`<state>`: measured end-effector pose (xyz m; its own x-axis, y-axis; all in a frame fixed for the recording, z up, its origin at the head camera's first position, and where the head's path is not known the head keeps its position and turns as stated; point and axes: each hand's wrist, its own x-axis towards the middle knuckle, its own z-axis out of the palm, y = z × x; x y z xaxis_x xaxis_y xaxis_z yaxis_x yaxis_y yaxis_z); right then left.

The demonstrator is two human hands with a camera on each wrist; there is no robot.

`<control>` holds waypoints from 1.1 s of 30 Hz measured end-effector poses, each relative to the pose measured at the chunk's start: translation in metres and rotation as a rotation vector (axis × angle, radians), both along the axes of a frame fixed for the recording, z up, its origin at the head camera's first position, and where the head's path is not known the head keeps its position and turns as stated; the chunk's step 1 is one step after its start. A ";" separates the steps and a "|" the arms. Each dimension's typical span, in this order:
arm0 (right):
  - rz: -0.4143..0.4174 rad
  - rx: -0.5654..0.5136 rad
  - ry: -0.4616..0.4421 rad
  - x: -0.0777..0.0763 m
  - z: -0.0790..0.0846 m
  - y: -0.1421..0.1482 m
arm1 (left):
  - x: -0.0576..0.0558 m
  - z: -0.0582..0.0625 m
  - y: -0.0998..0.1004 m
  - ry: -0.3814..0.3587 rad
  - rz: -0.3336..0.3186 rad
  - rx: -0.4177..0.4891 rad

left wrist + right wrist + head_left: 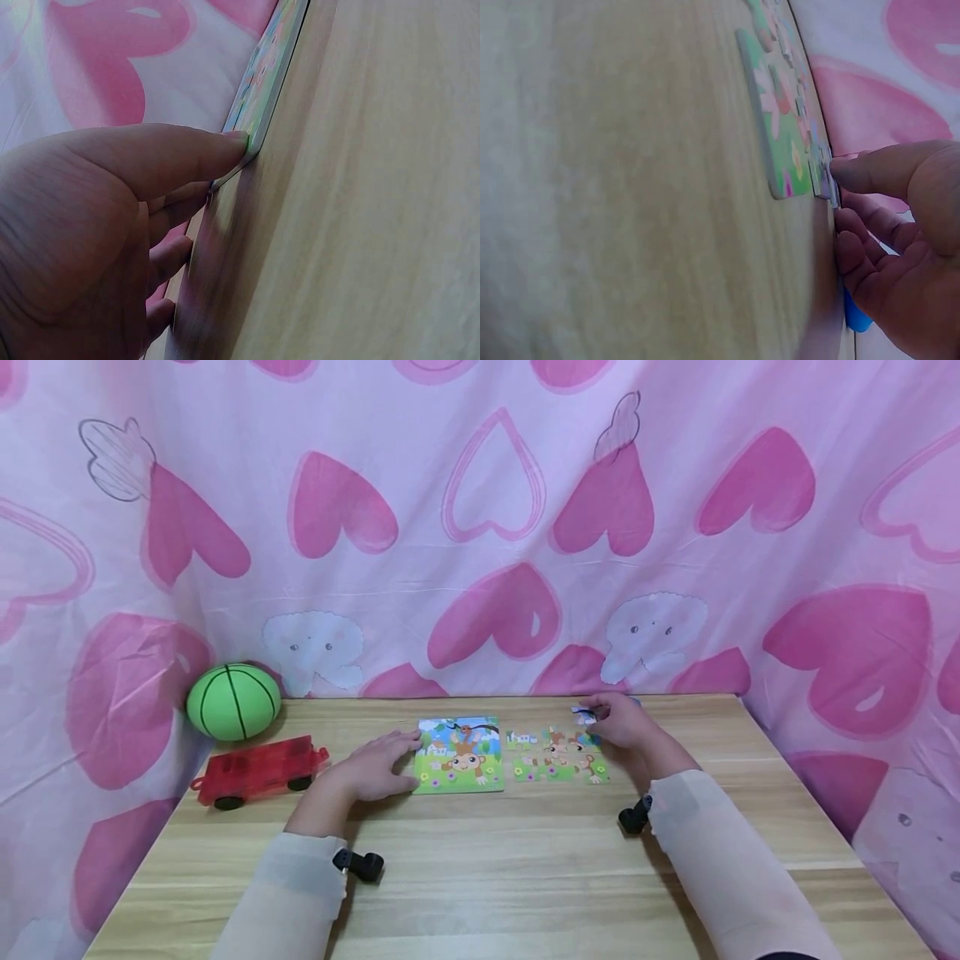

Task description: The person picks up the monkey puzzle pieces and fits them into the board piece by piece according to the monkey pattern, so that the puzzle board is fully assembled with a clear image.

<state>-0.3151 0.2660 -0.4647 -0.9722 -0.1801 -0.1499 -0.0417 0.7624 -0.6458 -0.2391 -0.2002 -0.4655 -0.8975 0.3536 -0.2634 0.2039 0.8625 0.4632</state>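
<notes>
A picture board (pixel 459 756) of a monkey hanging over grass lies flat on the table. My left hand (pixel 382 766) rests at its left side with fairly straight fingers; in the left wrist view the thumb (pixel 217 146) touches the board's near corner. To the right lie several loose jigsaw pieces (pixel 555 772) with parts of a similar monkey picture, some close together, some with gaps. At the far right of these, my right hand (pixel 626 722) pinches a blue-and-white jigsaw piece (pixel 582 716) between thumb and fingers. Its fingers partly hide that piece and those beside it.
A red toy cart (pixel 258 770) with black wheels stands at the table's left, before a green ball (pixel 234 702) with black lines. Something blue (pixel 857 313) shows partly behind my right hand. A pink heart-patterned curtain (pixel 495 485) hangs along the wooden table's (pixel 480 893) back edge.
</notes>
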 end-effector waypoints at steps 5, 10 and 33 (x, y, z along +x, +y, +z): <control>0.017 0.041 0.004 -0.004 -0.003 -0.001 | 0.000 0.002 0.001 -0.004 0.002 -0.001; 0.008 0.055 -0.028 -0.007 -0.002 -0.005 | -0.001 0.001 0.000 -0.001 0.000 -0.005; -0.066 -0.029 0.034 -0.013 0.005 -0.020 | -0.001 0.001 0.000 -0.005 -0.005 -0.005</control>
